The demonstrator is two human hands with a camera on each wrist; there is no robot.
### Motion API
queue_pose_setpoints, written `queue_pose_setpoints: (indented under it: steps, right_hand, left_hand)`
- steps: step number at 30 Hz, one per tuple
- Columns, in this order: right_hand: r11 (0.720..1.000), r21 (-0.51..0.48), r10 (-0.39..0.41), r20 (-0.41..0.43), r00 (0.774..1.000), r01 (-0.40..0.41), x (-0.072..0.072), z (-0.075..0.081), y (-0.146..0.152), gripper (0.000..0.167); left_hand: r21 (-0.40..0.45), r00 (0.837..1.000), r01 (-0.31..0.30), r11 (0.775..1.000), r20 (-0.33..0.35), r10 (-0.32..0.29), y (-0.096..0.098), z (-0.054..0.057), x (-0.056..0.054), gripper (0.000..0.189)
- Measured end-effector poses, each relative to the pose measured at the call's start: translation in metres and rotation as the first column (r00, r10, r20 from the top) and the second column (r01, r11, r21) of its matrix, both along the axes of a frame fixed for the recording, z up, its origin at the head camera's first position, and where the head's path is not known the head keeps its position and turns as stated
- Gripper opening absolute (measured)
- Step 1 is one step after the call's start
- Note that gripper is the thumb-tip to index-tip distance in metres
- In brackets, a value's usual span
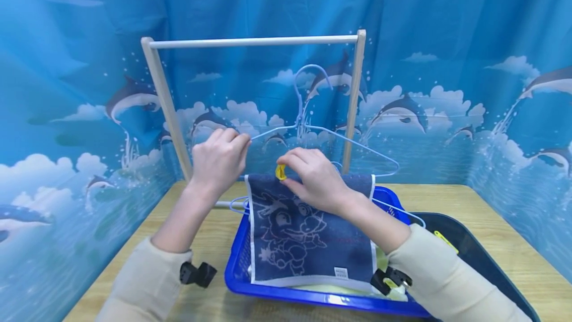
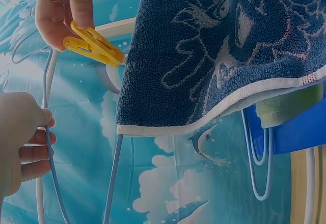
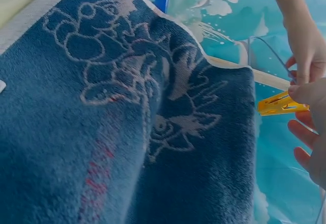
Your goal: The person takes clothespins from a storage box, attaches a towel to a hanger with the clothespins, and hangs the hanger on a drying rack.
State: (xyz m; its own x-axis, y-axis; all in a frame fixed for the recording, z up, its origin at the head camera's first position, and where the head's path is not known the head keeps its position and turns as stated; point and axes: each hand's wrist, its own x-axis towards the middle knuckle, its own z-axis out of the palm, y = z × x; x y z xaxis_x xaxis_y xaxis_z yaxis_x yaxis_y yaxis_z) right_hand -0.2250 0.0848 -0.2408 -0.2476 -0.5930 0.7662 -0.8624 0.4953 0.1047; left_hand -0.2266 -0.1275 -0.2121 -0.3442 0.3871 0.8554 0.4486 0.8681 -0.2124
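Observation:
A dark blue towel (image 1: 308, 242) with white edging and a cartoon figure hangs folded over the lower bar of a light blue wire hanger (image 1: 353, 140). The left hand (image 1: 220, 160) grips the hanger's left shoulder, its fingers around the wire in the left wrist view. Between thumb and fingers, the right hand (image 1: 315, 180) pinches a yellow clothespin (image 2: 94, 46). Its tip is right at the towel's folded top edge, as the right wrist view shows too. The hanger's hook (image 1: 311, 67) points up, below the rack's bar.
Below the towel stands a blue basket (image 1: 234, 267) with pale cloth inside. Another wire hanger (image 1: 404, 211) lies across it. A rack with a white bar (image 1: 254, 42) and wooden posts rises behind. At right, a dark tray (image 1: 482, 262) holds another yellow clothespin (image 1: 446, 241).

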Motion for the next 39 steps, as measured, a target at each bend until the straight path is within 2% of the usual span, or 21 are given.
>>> queue_pose_setpoints:
  steps: [4,14,18,39]
  right_hand:
    - [1.000,-0.001,0.000,-0.021,1.000,0.000,-0.002,-0.004,-0.005,0.031]
    - [0.997,-0.061,0.054,0.021,0.998,-0.053,-0.002,-0.005,-0.019,0.023]
    - [0.994,-0.087,0.067,0.014,0.998,-0.065,-0.003,-0.006,-0.023,0.019]
    - [0.989,-0.151,-0.018,-0.034,0.999,0.013,-0.008,-0.016,-0.035,0.012]
  left_hand:
    - [-0.001,1.000,-0.005,1.000,0.004,0.005,0.000,0.000,0.000,0.011]
    - [-0.010,0.999,-0.001,1.000,-0.042,0.001,0.000,-0.001,0.000,0.010]
    - [-0.011,0.999,0.001,1.000,-0.046,-0.001,-0.001,-0.002,0.000,0.010]
    - [-0.023,0.999,-0.004,1.000,-0.044,0.003,-0.003,-0.003,0.002,0.010]
